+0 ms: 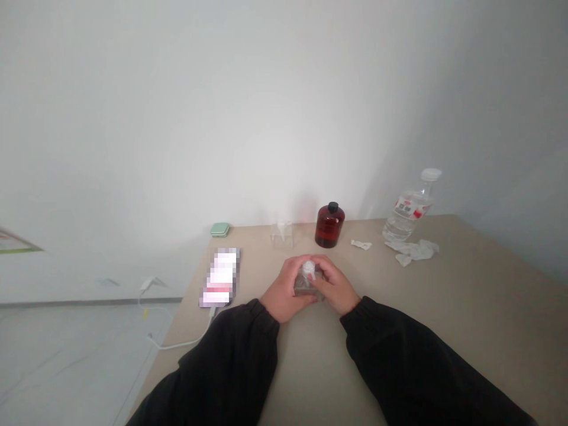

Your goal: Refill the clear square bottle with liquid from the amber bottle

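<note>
Two hands (pixel 284 294); clear container (pixel 304 286) between

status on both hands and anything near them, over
Left hand and right hand around clear square bottle with white top. Bottle looks upright. Rounded dark-red bottle with black cap stands beyond, apart.

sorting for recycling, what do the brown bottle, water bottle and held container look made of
Brown bottle: tinted, glossy glass or plastic; reddish glow suggests light passing through.
Water bottle: likely clear, glossy plastic; contents show through its sides.
Held container: smooth, clear glass or plastic; see-through where uncovered.
</note>
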Motion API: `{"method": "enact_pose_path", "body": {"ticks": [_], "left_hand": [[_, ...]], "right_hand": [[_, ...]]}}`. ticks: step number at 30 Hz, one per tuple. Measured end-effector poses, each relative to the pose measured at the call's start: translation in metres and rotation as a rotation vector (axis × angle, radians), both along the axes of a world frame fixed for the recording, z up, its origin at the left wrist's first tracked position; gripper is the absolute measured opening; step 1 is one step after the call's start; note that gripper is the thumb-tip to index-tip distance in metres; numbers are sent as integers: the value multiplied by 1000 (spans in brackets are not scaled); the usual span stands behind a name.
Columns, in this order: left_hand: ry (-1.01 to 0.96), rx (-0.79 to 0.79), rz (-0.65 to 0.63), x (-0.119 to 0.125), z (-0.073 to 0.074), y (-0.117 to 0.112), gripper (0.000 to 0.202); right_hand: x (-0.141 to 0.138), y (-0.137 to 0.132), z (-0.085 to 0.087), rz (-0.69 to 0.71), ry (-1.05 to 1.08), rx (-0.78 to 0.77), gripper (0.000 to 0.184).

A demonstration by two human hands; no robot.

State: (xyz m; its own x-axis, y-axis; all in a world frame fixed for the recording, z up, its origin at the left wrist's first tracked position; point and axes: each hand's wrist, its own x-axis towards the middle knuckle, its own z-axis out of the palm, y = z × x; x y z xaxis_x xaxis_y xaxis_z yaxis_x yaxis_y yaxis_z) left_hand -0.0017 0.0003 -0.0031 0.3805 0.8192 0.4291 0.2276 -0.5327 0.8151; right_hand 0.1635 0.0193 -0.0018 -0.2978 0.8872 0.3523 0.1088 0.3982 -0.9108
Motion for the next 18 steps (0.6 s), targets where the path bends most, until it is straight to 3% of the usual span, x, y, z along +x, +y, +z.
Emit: {"method": "enact_pose_path", "body": {"ticks": [18], "left_hand": [[3, 3, 8, 0, 1, 0, 81]], "right_hand": [[1, -1, 3, -10, -13, 3, 34]]}}
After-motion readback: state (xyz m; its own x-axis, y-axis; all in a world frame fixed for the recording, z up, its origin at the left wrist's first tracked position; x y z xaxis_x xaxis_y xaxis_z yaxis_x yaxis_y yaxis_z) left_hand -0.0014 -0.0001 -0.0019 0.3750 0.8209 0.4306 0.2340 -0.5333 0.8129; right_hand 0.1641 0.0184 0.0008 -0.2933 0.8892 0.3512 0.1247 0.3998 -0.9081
